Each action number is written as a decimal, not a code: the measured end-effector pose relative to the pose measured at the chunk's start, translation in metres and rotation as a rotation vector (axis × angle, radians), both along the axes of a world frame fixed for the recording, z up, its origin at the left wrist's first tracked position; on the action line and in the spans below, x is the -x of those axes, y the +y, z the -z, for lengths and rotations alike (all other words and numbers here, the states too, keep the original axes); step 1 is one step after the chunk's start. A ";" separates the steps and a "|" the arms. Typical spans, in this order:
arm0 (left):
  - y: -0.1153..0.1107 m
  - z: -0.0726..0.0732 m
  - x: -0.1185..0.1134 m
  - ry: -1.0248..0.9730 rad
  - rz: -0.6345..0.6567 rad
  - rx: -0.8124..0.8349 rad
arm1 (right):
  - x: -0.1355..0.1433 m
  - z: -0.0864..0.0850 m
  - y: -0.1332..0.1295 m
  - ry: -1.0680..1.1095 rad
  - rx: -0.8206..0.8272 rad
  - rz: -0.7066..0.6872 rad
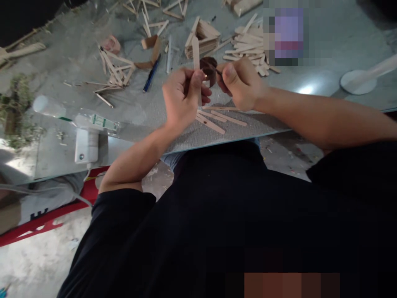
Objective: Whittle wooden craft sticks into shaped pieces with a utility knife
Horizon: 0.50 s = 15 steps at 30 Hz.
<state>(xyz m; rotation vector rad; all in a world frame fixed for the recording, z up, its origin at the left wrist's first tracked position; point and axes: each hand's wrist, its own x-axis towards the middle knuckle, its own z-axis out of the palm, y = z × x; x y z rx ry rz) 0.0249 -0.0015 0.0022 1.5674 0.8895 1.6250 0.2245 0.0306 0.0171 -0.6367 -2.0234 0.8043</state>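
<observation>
My left hand (182,93) is closed on a wooden craft stick (195,51), held upright between thumb and fingers. Close beside it, my right hand (240,80) is closed around a thin dark object, mostly hidden by the fingers, so its kind is unclear. Between the two hands is a small dark brown round thing (208,63) with a tiny bright spot low on it; whether either hand touches it I cannot tell. Several loose craft sticks (214,120) lie just below the hands on the glass-topped table (139,116).
Behind the hands stand a triangular stack of craft sticks (206,41) and a loose stick pile (248,47). Further left lie a blue pen (151,73), stick frames (116,68), a clear plastic bottle (96,120) and a white power bank (86,145). A white lamp base (358,82) stands right.
</observation>
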 end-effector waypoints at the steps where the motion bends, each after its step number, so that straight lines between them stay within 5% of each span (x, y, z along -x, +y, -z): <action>1: -0.002 -0.001 0.000 0.001 0.017 0.016 | 0.000 0.000 -0.001 -0.004 -0.001 -0.003; 15: -0.011 -0.003 -0.004 -0.038 0.104 0.014 | 0.000 0.001 -0.001 -0.075 -0.041 -0.027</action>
